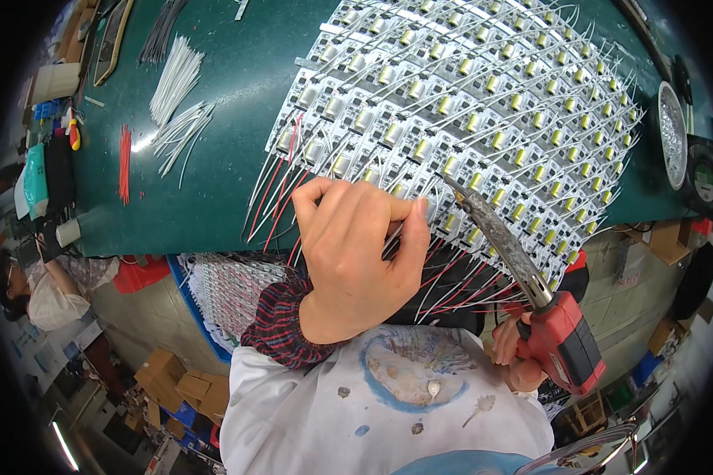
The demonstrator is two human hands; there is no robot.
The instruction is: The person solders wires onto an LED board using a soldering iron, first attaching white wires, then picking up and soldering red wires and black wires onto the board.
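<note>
My left hand (360, 253) is closed in a pinch at the near edge of a large panel of circuit boards (459, 119), with a thin white wire (391, 241) between thumb and fingers. My right hand (511, 352) grips a red and black soldering gun (562, 340). Its long metal barrel reaches up and left over the boards, and the tip rests close to my left fingertips; whether it touches a board I cannot tell. Rows of yellow-and-silver cylindrical parts and white wires cover the panel. Red and white wires (273, 198) hang off its near edge.
On the green table (230, 39) lie bundles of white wires (177, 79), red wires (124, 165) and dark wires (162, 30). A round metal dish (672, 134) stands at the right. Below the table edge, a blue crate (202, 313) holds more wired boards. Another person (51, 293) sits at far left.
</note>
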